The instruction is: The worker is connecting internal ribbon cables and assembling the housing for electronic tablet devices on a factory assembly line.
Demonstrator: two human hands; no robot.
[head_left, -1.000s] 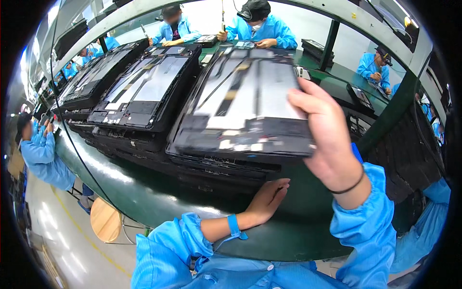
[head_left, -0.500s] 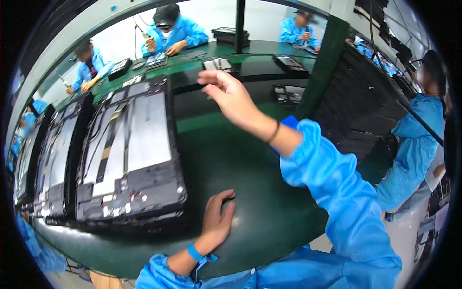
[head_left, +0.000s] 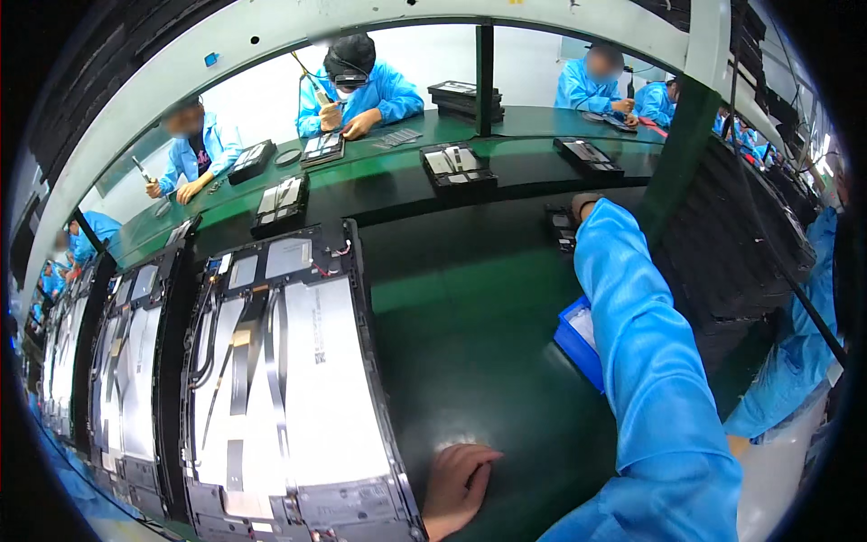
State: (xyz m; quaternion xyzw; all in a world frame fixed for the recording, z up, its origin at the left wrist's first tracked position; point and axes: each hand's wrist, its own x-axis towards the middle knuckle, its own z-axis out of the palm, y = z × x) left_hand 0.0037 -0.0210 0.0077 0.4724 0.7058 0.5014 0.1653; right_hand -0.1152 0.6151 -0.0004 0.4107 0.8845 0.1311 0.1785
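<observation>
My left hand (head_left: 459, 483) rests on the green tabletop (head_left: 452, 379), empty, its fingers loosely bent and the thumb apart. Beside it, on the left, lies an opened tablet (head_left: 330, 361) with silver battery panels, dark flat cables and a black frame. My right arm stretches far forward. At its end, my right hand (head_left: 587, 203) is mostly hidden by the sleeve, right at the edge of a small dark opened device (head_left: 559, 228); whether the fingers grip it cannot be seen.
More opened tablets (head_left: 131, 361) stand in a row to the left. Below my right forearm is a blue bin (head_left: 578, 339) with whitish contents. Opened devices (head_left: 456, 165) sit along the dark strip ahead. A green post (head_left: 682, 154) rises at right, by black stacks (head_left: 731, 226). Co-workers (head_left: 352, 95) sit opposite.
My right hand has moved forward and right, to the dark device. My left hand still rests on the table. The view has shifted, bringing the blue bin and the nearest tablet more fully into sight.
</observation>
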